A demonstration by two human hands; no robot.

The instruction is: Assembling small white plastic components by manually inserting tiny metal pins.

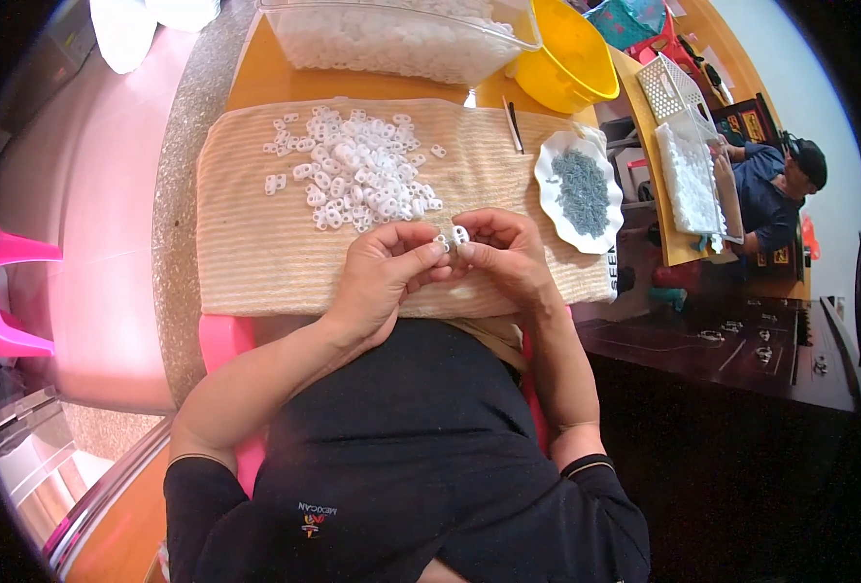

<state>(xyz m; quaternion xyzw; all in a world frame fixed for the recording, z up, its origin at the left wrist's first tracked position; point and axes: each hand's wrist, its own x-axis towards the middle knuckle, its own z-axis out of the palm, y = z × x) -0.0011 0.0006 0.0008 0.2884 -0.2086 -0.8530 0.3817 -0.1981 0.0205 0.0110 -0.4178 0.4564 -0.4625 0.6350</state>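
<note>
My left hand (382, 277) pinches a small white plastic piece (442, 243) with holes between thumb and fingertips. Close beside it, my right hand (510, 257) pinches another white two-holed piece (460, 234). The fingertips nearly meet, and part of each piece is hidden by them. Just beyond my hands, a loose pile of similar white pieces (360, 170) lies on a striped beige towel (265, 272). To the right is a white scalloped plate (548, 165) holding many small grey parts (583, 189).
At the back stand a clear bin (391, 44) full of white pieces and a yellow basin (568, 58). A thin black-and-white stick (514, 126) lies on the towel. At right, another person (775, 185) sits by a tray of white pieces (685, 175). A pink stool (8, 291) stands left.
</note>
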